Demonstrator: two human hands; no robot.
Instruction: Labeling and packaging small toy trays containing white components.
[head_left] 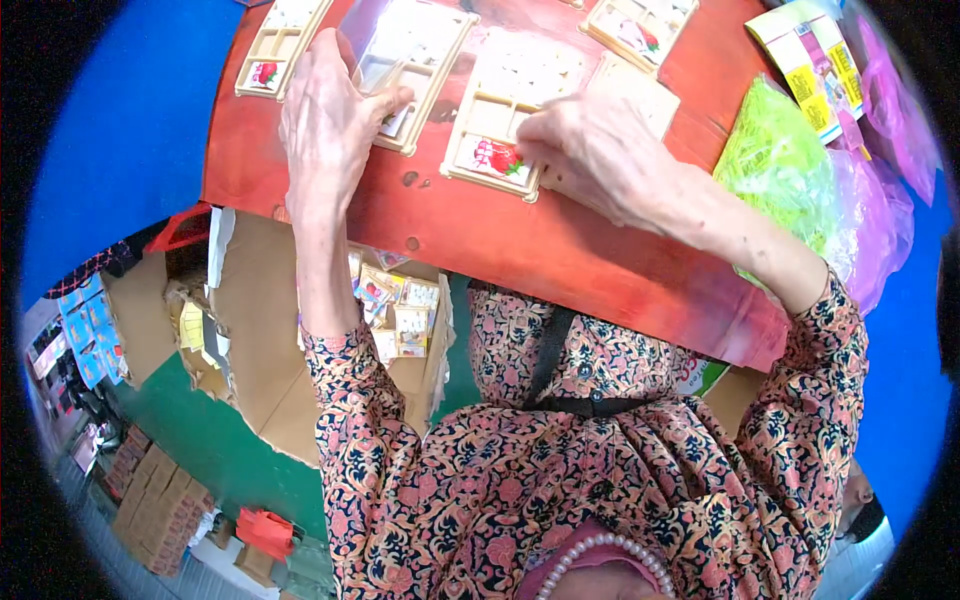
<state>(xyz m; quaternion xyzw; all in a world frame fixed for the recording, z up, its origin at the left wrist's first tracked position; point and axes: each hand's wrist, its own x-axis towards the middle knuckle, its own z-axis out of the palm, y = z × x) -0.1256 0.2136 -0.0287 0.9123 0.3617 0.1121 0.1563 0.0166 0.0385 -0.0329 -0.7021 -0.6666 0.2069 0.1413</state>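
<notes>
Several beige compartment trays lie on a red table, with small white pieces in their upper part. My left hand [325,130] is curled over the left side of one tray [425,105], thumb bent across its lower compartment; what its fingers hold is hidden. Just right of it, another tray [487,110] has a white card with a red strawberry [495,157] in its lower compartment. At the right edge of that card, my right hand [600,155] has its fingers pinched together. Whether they grip the card or something small, I cannot make out.
Another tray [275,50] with a strawberry card lies far left, one [640,30] far right. Green [780,165] and purple [870,215] plastic bags crowd the table's right edge. Below the table's front edge, a cardboard box [270,340] holds packed trays [410,325].
</notes>
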